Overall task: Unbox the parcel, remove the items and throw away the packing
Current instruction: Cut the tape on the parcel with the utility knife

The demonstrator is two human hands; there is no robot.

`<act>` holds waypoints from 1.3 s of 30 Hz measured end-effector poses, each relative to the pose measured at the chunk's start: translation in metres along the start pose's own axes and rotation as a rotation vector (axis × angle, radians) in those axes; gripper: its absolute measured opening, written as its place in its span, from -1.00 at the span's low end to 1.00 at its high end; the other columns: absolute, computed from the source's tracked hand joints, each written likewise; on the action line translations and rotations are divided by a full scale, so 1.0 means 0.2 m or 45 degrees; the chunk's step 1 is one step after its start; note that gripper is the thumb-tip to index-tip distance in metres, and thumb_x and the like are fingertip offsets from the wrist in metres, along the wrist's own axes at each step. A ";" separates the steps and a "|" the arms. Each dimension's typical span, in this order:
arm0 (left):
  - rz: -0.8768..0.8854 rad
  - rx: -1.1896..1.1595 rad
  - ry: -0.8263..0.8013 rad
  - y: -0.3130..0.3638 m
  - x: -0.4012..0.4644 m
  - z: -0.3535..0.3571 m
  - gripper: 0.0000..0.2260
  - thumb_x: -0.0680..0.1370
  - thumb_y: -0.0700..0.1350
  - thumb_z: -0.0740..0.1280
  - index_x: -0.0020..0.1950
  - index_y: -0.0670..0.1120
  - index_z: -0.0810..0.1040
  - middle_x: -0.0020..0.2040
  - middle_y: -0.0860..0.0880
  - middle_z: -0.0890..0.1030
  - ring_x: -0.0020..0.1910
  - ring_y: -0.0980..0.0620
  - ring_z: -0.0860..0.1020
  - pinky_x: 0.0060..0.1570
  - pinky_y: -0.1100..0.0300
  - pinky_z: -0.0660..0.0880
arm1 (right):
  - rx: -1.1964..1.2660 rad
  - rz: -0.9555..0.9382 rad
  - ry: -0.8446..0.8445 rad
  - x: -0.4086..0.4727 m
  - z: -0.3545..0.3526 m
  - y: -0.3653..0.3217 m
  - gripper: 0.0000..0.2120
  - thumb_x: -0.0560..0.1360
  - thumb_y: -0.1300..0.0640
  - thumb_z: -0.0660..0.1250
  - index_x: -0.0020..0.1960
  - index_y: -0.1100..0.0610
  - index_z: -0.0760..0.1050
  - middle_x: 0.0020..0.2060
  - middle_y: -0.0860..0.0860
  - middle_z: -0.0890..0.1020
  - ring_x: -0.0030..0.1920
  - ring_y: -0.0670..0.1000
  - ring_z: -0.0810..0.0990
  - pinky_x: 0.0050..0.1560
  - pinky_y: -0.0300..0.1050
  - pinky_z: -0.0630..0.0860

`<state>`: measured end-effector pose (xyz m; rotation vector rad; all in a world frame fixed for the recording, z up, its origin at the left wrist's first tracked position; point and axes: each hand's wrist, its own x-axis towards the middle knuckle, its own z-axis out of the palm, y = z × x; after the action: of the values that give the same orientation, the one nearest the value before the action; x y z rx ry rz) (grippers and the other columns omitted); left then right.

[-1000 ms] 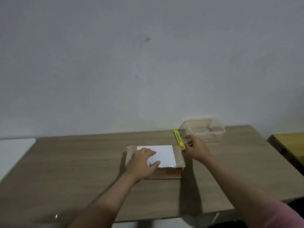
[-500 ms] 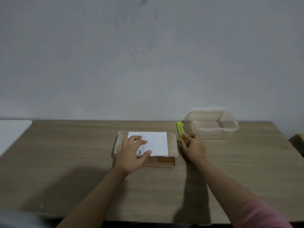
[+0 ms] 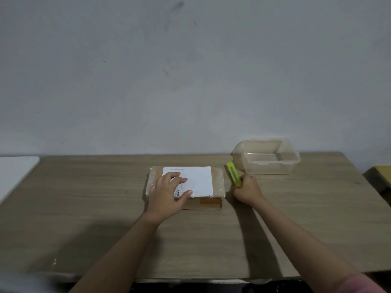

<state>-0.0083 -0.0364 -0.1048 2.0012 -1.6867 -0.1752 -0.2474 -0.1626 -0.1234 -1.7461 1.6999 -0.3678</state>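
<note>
Parcel (image 3: 186,186), a flat cardboard box wrapped in clear tape with a white label (image 3: 195,179) on top, lies flat at mid-table (image 3: 84,208), sealed; nothing is out of it yet. Left hand (image 3: 168,194) rests palm-down on the near-left part of the lid, fingers loosely spread over the label's left edge, thumb out toward the front edge. Right hand (image 3: 247,190) sits just right of the parcel, fingers curled closed around the lower end of a yellow box cutter (image 3: 233,174); the cutter's upper end points away, toward a clear plastic tub (image 3: 266,158) standing apart near the wall. Whether the blade is extended cannot be told. Judged step: taking up the cutter to slit the tape. To do it well: settle the handle fully into the palm before lifting, and extend only a short length of blade so the contents below the lid are not scored. Keep the left hand pressing down to stop the box sliding, but shift it clear of the cut line; at present the fingers lie across the top, where a seam may run under the label. Seam position is not visible from here, so the front or side edge tape looks the safer start. Draw the blade away from the holding hand, shallow, in one steady pass.
</note>
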 end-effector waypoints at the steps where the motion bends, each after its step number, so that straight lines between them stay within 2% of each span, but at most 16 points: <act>1: 0.004 0.009 0.001 0.00 0.00 0.00 -0.52 0.39 0.35 0.14 0.19 0.16 0.52 0.26 0.17 0.45 0.28 0.09 0.38 0.19 0.06 0.29 | 0.059 0.010 0.003 -0.02 -0.01 0.00 -0.76 0.37 0.23 0.32 0.02 0.25 0.44 0.01 0.20 0.49 -0.01 0.19 0.52 -0.09 -0.10 0.44; 4: 0.005 0.024 -0.006 0.01 0.00 0.00 -0.50 0.39 0.35 0.12 0.19 0.14 0.52 0.25 0.16 0.45 0.28 0.07 0.38 0.20 0.04 0.30 | 0.500 0.034 -0.036 -0.10 -0.04 0.02 -0.69 0.47 0.35 0.27 0.20 0.25 0.37 -0.09 0.14 0.55 -0.09 0.11 0.56 -0.11 -0.06 0.52; 6: 0.008 0.024 -0.027 0.01 0.00 -0.01 -0.47 0.39 0.35 0.10 0.22 0.13 0.51 0.25 0.14 0.44 0.29 0.06 0.37 0.21 0.02 0.30 | 0.945 0.028 -0.179 -0.17 -0.08 0.02 -0.61 0.51 0.44 0.21 0.30 0.21 0.28 -0.13 0.14 0.58 -0.23 0.06 0.58 -0.25 -0.11 0.59; 7: 0.011 0.025 -0.033 0.02 0.01 -0.01 -0.46 0.39 0.35 0.09 0.22 0.12 0.50 0.25 0.13 0.44 0.29 0.05 0.36 0.22 0.01 0.30 | 1.057 0.008 -0.230 -0.20 -0.09 0.04 -0.57 0.52 0.45 0.19 0.32 0.17 0.26 -0.15 0.12 0.59 -0.28 0.02 0.59 -0.32 -0.14 0.60; 9: 0.011 0.029 -0.057 0.02 0.01 -0.02 -0.44 0.39 0.35 0.06 0.25 0.11 0.49 0.26 0.12 0.42 0.31 0.03 0.35 0.25 -0.01 0.28 | 1.084 -0.044 -0.262 -0.24 -0.11 0.06 -0.57 0.54 0.43 0.17 0.35 0.14 0.25 -0.16 0.11 0.60 -0.33 -0.06 0.62 -0.36 -0.19 0.59; 14: 0.002 0.046 -0.102 0.04 0.01 -0.03 -0.42 0.38 0.36 0.02 0.26 0.11 0.45 0.25 0.12 0.40 0.32 0.02 0.32 0.26 -0.04 0.26 | 1.041 -0.107 -0.115 -0.32 -0.12 0.11 -0.63 0.56 0.42 0.14 0.36 0.30 0.24 -0.25 0.14 0.57 -0.43 -0.13 0.59 -0.45 -0.24 0.53; 17: 0.009 0.039 -0.106 0.04 0.01 -0.03 -0.43 0.38 0.35 0.03 0.25 0.10 0.45 0.24 0.12 0.40 0.31 0.02 0.32 0.26 -0.01 0.27 | 1.045 -0.146 -0.040 -0.37 -0.11 0.12 -0.67 0.57 0.38 0.16 0.33 0.27 0.31 -0.32 0.14 0.56 -0.49 -0.11 0.55 -0.50 -0.22 0.49; 22: 0.007 0.038 -0.104 0.04 0.00 -0.03 -0.44 0.38 0.35 0.03 0.24 0.11 0.44 0.23 0.12 0.40 0.31 0.02 0.32 0.27 0.00 0.27 | 1.107 -0.084 0.027 -0.42 -0.13 0.12 -0.78 0.56 0.21 0.26 0.16 0.30 0.47 -0.48 0.13 0.54 -0.60 -0.02 0.47 -0.61 -0.20 0.44; 24: 0.002 0.044 -0.118 0.04 0.00 -0.03 -0.45 0.39 0.34 0.05 0.25 0.10 0.44 0.23 0.11 0.40 0.30 0.02 0.31 0.27 0.00 0.26 | 1.113 -0.066 0.003 -0.43 -0.13 0.12 -0.80 0.55 0.18 0.28 0.10 0.30 0.45 -0.45 0.16 0.58 -0.60 0.01 0.52 -0.60 -0.19 0.47; 27: -0.015 0.057 -0.177 0.06 0.02 -0.03 -0.54 0.43 0.24 0.15 0.24 0.07 0.43 0.20 0.07 0.39 0.28 -0.03 0.31 0.27 -0.03 0.28 | 1.086 -0.057 -0.031 -0.43 -0.13 0.14 -0.84 0.55 0.18 0.28 0.05 0.26 0.39 -0.24 0.23 0.65 -0.58 0.08 0.57 -0.56 -0.14 0.52; 30: -0.038 0.092 -0.272 0.11 0.07 -0.05 -0.58 0.46 0.10 0.23 0.31 0.06 0.38 0.27 0.01 0.36 0.33 -0.09 0.28 0.36 -0.10 0.19 | 1.058 -0.100 -0.008 -0.43 -0.14 0.15 -0.79 0.55 0.23 0.28 0.16 0.20 0.40 -0.11 0.24 0.64 -0.52 0.06 0.61 -0.55 -0.11 0.54; 32: 0.007 0.095 -0.339 0.16 0.11 -0.06 -0.54 0.47 0.00 0.23 0.39 0.10 0.32 0.40 0.00 0.29 0.41 -0.09 0.20 0.44 -0.15 0.03 | 1.033 -0.136 0.020 -0.43 -0.14 0.14 -0.70 0.54 0.26 0.28 0.26 0.08 0.40 -0.17 0.24 0.61 -0.42 0.03 0.61 -0.52 -0.12 0.55; 34: 0.083 0.120 -0.408 0.21 0.13 -0.06 -0.51 0.52 -0.04 0.20 0.45 0.16 0.24 0.51 0.00 0.18 0.49 -0.08 0.08 0.47 -0.17 -0.12 | 1.008 -0.162 0.032 -0.44 -0.14 0.13 -0.65 0.55 0.28 0.26 0.30 0.02 0.39 -0.23 0.23 0.58 -0.42 0.02 0.58 -0.52 -0.15 0.53; 36: 0.125 0.171 -0.447 0.23 0.13 -0.04 -0.55 0.58 0.08 0.13 0.47 0.22 0.17 0.55 0.02 0.10 0.52 -0.07 0.01 0.45 -0.19 -0.18 | 0.940 -0.199 0.041 -0.43 -0.13 0.14 -0.63 0.56 0.28 0.24 0.32 0.00 0.40 -0.26 0.20 0.58 -0.51 0.01 0.54 -0.55 -0.18 0.48; 39: 0.118 0.253 -0.441 0.23 0.12 0.01 -0.56 0.58 0.24 -0.02 0.47 0.30 0.08 0.56 0.04 0.05 0.54 -0.06 -0.04 0.44 -0.23 -0.15 | 0.811 -0.234 0.062 -0.40 -0.12 0.15 -0.59 0.56 0.25 0.24 0.37 -0.01 0.39 -0.31 0.13 0.58 -0.59 -0.03 0.44 -0.58 -0.20 0.41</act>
<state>-0.0447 -0.0639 -0.0797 2.1231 -2.0797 -0.3504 -0.2949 -0.0896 -0.1058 -1.4134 1.2571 -0.9268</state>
